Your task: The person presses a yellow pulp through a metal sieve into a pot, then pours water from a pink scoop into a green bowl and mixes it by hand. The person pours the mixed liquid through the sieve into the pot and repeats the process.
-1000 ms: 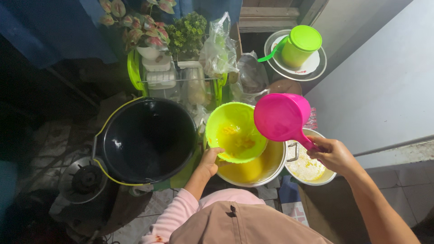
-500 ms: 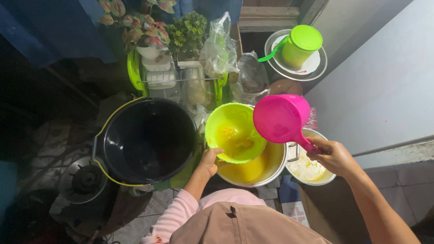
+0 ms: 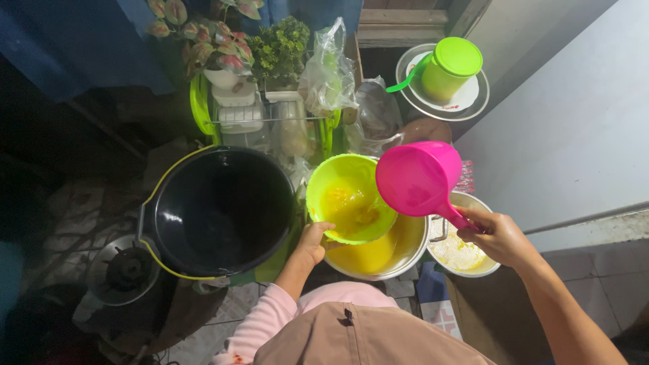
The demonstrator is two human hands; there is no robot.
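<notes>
Gripping the pink dipper [image 3: 419, 179] handle, right hand [image 3: 497, 236] fingers wrapped; cup up-left; left hand [image 3: 314, 242] pinches green bowl [image 3: 348, 196] rim

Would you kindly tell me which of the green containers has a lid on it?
The lidded green jug standing on the white plate at the top; the green bowl the left hand holds is open.
</notes>
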